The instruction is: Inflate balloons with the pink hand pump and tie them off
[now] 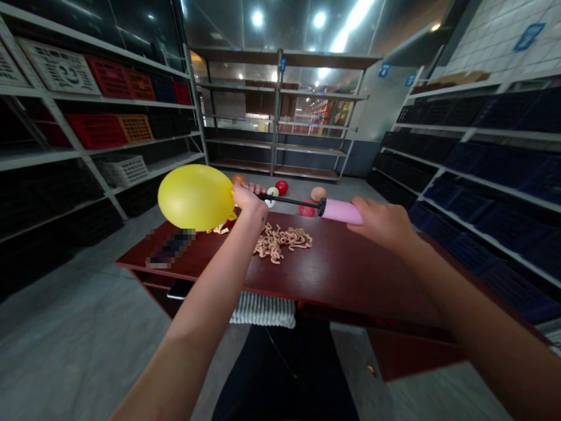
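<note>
A swollen yellow balloon (195, 197) sits at the left end of a hand balloon pump, above the table's left side. My left hand (249, 199) is closed round the balloon's neck and the pump's black end. Wrapped round the far end of the pump's pink barrel (342, 211) is my right hand (381, 222). Between the two hands the black rod (291, 200) shows, drawn well out of the barrel. Below it a loose heap of beige, string-like strands (280, 241) lies on the dark red table (350, 266).
Small yellow and red pieces (221, 228) lie partly hidden beneath the balloon. A blurred-out dark object (170, 248) is at the table's left. Beyond the table are several balloons, among them a red balloon (281, 187). Shelves with crates (103, 130) stand on both sides.
</note>
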A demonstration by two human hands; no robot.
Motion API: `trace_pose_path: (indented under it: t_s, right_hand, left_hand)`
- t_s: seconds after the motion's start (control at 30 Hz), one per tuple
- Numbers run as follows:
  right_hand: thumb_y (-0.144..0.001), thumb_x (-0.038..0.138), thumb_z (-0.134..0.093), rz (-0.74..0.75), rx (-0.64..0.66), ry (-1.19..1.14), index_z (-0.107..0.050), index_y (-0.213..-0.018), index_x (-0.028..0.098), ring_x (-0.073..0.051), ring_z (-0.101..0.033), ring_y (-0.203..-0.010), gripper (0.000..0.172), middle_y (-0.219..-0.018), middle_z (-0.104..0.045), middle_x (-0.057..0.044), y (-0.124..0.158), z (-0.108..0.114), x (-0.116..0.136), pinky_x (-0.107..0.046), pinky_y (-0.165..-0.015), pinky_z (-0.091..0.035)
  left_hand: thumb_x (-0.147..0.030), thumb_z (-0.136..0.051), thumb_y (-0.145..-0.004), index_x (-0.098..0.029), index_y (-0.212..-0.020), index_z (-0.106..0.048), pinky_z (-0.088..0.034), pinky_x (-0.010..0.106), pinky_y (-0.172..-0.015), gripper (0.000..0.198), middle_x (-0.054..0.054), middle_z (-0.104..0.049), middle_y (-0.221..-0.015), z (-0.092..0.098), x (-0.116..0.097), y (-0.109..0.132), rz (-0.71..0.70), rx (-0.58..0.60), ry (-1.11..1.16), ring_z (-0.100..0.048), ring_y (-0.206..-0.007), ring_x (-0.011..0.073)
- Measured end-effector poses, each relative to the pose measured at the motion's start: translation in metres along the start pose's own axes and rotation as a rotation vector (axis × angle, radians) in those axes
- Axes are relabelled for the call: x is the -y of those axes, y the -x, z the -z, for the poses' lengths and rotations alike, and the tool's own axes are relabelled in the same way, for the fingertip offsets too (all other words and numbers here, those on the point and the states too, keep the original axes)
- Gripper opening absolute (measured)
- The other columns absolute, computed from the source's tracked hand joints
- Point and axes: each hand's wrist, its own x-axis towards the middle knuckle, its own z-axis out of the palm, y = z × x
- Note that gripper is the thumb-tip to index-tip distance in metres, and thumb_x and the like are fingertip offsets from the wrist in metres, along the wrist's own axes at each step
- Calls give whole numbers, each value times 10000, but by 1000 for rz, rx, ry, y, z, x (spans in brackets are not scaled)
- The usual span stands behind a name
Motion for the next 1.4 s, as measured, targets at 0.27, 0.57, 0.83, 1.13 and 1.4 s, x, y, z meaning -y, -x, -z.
trace_pose_path:
  t_s: [0.27, 0.57, 0.83, 1.13, 1.4]
  right_hand:
    - [-871, 426, -612, 100, -49, -10, -588, -1179, 149, -263, -696, -802, 415, -998, -740, -145, -44, 38, 53, -329, -659, -441]
    - [-882, 335, -603, 210, -92, 22, -582, -1163, 138, -272, -711, -812, 343, -1003, -736, -144, -72, 60, 71, -311, -633, -456]
    - [-917, 411, -551, 95, -55, -18, -599, -1138, 176, -261, -708, -826, 327, -1020, -740, -128, -48, 32, 54, -315, -649, -436]
    - [-887, 414, -554, 66, 40, -5, -629, -1109, 193, -228, -682, -813, 322, -1028, -731, -103, 7, 9, -7, -308, -616, -418]
    - [-868, 480, -556, 34, 63, 26, -646, -1089, 208, -243, -677, -829, 362, -999, -729, -89, 20, 15, -26, -300, -600, -386]
  left_hand:
    - [-93, -358, -854, -206, -647, -213, -212, 237, -422, 277, -70, -226, -491, -21, 8, 23, 29, -27, 143, -231, -357, 71]
    - [-123, -395, -809, -199, -627, -179, -211, 235, -437, 292, -74, -160, -477, -16, -11, -2, 53, -67, 140, -196, -354, 75]
    - [-122, -418, -816, -201, -615, -222, -211, 237, -436, 291, -73, -184, -471, -11, -8, -19, 26, -35, 102, -218, -360, 84]
    - [-107, -424, -783, -199, -607, -214, -218, 231, -428, 289, -72, -182, -474, 10, 4, -20, 94, -43, 58, -211, -357, 80]
    - [-99, -372, -848, -201, -640, -223, -229, 227, -432, 275, -74, -201, -484, 1, 14, 5, 122, -8, 108, -225, -359, 70]
